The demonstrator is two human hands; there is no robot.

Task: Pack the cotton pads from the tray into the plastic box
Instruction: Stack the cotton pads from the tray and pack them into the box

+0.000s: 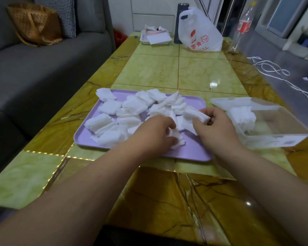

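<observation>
Lilac plastic forms the tray [190, 151] at centre frame, its left and middle strewn with loose cotton pads [103, 122] in small heaps. Over the tray's lower middle, the left hand [155, 132] curls round a few pads, seemingly squaring them up. Just right of it, the right hand [217, 126] pinches another bunch. The plastic box [281, 139] sits just beside the tray at centre right, probably to keep the carry short, with some pads inside.

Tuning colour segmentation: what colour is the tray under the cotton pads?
Pale lilac tray, clearest in the head view.
</observation>
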